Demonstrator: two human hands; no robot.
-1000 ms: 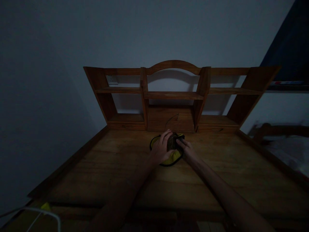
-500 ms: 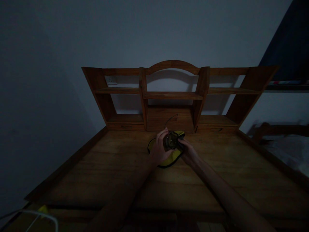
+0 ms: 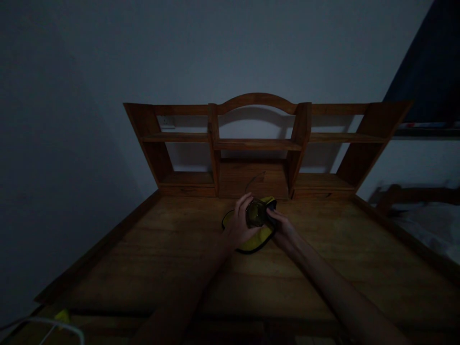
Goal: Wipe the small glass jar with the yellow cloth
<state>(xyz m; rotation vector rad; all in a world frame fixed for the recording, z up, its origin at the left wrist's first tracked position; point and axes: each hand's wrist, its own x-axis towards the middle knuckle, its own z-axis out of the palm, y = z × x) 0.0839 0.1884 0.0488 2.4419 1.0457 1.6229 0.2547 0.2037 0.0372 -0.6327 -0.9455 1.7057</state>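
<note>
Above the wooden desk, my left hand curls round the side of a small see-through glass, whose mouth faces roughly towards me. A yellow cloth with black edging hangs beneath and behind the glass. On the other side, my right hand pinches a bunched corner of this cloth, close to the rim of the glass. Some right fingers are hidden behind the cloth. Dim light hides the fine detail of the glass.
A wooden shelf unit stands along the back of the desk, against the wall. Raised strips edge the desk at both sides. A pale cable and a small yellow thing show at lower left. Bedding lies at right.
The glass has turned slightly, so its mouth shows more towards me. Both hands stay on the glass and cloth with small shifts. The whole view has tilted a little.
</note>
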